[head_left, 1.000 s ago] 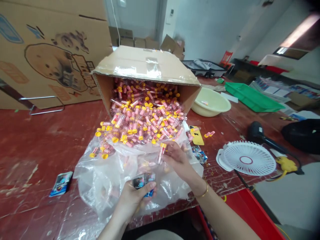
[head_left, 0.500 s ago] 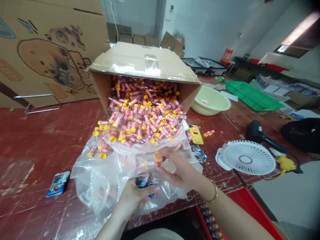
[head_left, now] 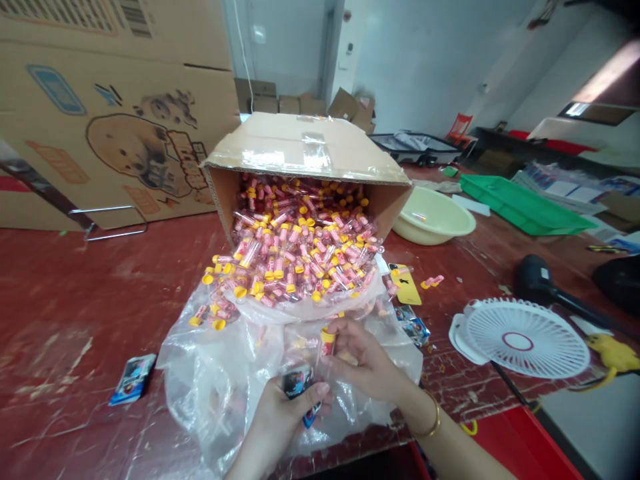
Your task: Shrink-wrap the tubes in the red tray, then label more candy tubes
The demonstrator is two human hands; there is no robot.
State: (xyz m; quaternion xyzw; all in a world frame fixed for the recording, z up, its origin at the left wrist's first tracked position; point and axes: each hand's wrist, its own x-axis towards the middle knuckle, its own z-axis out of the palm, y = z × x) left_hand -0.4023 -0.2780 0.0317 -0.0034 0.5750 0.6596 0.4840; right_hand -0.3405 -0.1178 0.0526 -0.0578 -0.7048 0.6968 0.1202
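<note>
A cardboard box point(head_left: 305, 147) lies on its side on the red table point(head_left: 75, 287). Several small clear tubes with yellow caps point(head_left: 300, 257) spill from it onto a clear plastic bag point(head_left: 225, 373). My right hand point(head_left: 367, 363) is closed round one such tube point(head_left: 326, 343), held upright with its yellow cap on top. My left hand point(head_left: 285, 417) grips a small stack of blue printed cards point(head_left: 300, 387) just below that tube. Both hands are close together over the plastic bag.
A loose blue card point(head_left: 133, 379) lies on the table at left. A white fan point(head_left: 523, 337), a black tool point(head_left: 545, 287), a cream basin point(head_left: 433, 217), a green tray point(head_left: 523, 205) and a yellow phone point(head_left: 406, 288) sit to the right. A big printed carton point(head_left: 115, 113) stands behind.
My right hand brought a tube from the pile's edge down and back toward the cards in my left hand. The camera view tilted down slightly.
</note>
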